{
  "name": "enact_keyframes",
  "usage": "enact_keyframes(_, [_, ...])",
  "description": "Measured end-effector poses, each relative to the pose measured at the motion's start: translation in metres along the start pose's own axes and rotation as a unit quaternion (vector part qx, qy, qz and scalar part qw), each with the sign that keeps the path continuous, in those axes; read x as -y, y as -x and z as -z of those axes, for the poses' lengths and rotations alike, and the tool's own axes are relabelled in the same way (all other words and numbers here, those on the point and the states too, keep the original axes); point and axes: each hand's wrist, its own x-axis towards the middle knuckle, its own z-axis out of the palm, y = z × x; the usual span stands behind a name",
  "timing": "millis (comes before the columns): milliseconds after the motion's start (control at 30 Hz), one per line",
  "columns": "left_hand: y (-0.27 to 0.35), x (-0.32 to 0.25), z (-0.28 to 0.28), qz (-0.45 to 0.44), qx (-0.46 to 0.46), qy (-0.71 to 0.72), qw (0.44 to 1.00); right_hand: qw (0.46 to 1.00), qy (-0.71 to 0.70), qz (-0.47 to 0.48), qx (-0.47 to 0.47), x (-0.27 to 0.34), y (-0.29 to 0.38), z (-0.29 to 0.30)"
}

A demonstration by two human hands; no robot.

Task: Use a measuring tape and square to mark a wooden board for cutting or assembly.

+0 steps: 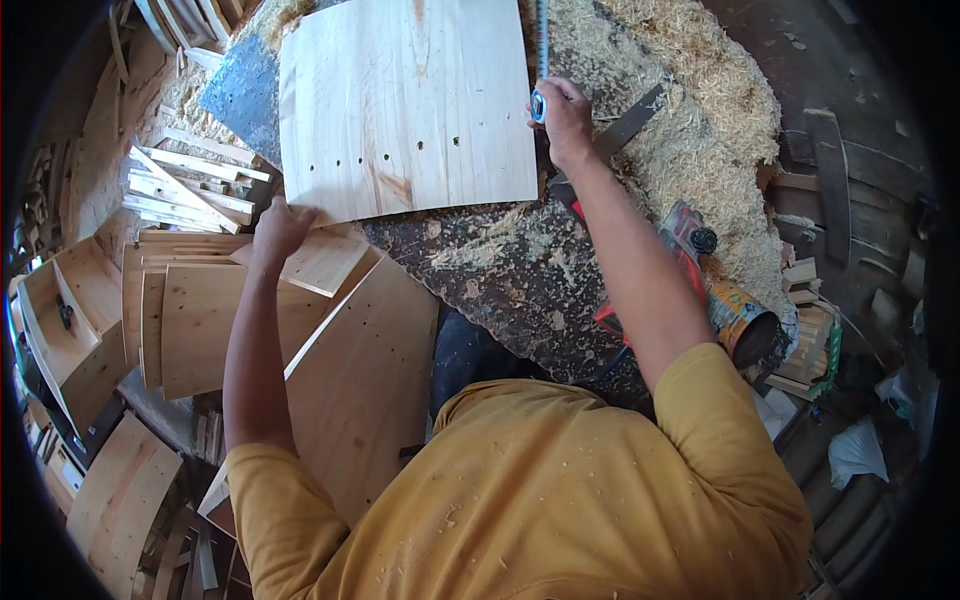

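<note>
A wide wooden panel [405,97] with a row of small dark holes near its close edge lies on the shaving-strewn workbench [510,262]. My left hand [281,231] grips the panel's near left corner. At the panel's right edge, my right hand [564,120] is closed around a tape measure [538,107], whose blade runs out along that edge towards the top of the view. Just right of this hand lies a flat metal blade [630,124], perhaps a saw or a square. A red power tool [686,255] is partly hidden behind my right forearm.
Thin wooden strips [187,184] are piled at the left, above stacked boards [206,330]. A large drilled panel [367,375] leans by the bench. An open tin can [739,322] is at the right, near a heap of wood shavings [712,135]. A blue board [244,94] lies left.
</note>
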Motion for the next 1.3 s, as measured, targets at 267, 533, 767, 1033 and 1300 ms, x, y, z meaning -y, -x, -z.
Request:
enact_keyframes(267, [0.081, -0.16, -0.048, -0.082, 0.196, 0.453, 0.866, 0.993, 0.047, -0.078, 0.072, -0.029, 0.161, -0.018])
enact_keyframes(533, [0.114, -0.186, -0.072, 0.055, 0.388, 0.662, 0.639, 0.99, 0.08, -0.02, 0.115, -0.05, 0.208, 0.005])
enact_keyframes(767, [0.05, -0.135, -0.028, -0.05, 0.342, 0.301, 0.889, 0.975, 0.099, -0.118, 0.159, -0.051, 0.199, 0.071])
enact_keyframes(1033, [0.012, -0.156, -0.031, -0.169, 0.342, 0.129, 0.915, 0.967, 0.144, -0.122, 0.168, -0.04, 0.188, 0.097])
enact_keyframes(1300, [0.002, -0.168, -0.041, -0.146, 0.27, -0.019, 0.952, 0.978, 0.114, -0.027, 0.173, -0.024, 0.135, 0.081])
